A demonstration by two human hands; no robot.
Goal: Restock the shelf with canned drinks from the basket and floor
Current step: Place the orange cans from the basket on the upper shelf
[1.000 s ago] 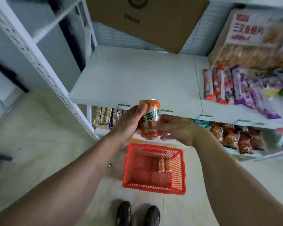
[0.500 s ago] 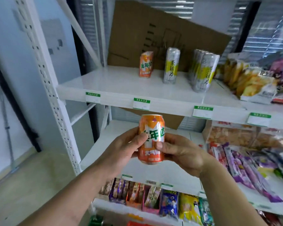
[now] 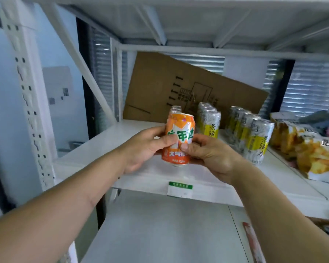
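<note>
Together, the left hand point(image 3: 141, 147) and right hand point(image 3: 207, 154) grip an upright orange can point(image 3: 179, 139) just above the shelf point(image 3: 106, 141) front, directly before another orange can point(image 3: 176, 109) farther back.

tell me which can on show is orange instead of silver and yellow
The orange can, gripped by the left hand and right hand over the shelf. The silver-and-yellow cans standing in rows beside it are taller and slimmer.
</note>
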